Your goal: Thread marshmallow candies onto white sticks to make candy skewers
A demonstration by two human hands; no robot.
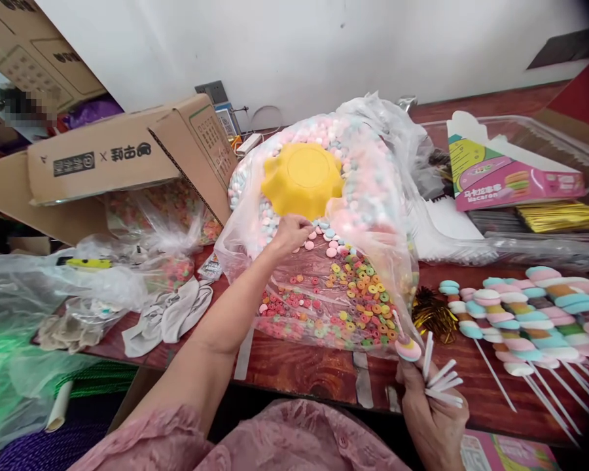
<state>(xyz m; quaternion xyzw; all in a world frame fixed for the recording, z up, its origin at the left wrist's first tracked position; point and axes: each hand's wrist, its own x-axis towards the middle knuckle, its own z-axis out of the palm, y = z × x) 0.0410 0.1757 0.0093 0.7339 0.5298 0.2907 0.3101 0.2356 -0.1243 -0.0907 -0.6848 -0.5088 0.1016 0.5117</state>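
Left fingers rest at candies between yellow bowl and coloured rings.

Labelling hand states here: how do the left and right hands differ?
The left hand is at the round candies, grip unclear; the right hand grips white sticks. The left hand is by the yellow bowl; the right hand is nearer the candy skewers. Both are bare.

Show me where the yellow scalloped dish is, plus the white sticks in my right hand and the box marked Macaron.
Yellow dish (305,178): head view, middle of its upturned base.
White sticks (442,373): head view, one stick's shaft.
Macaron box (500,178): head view, printed side.
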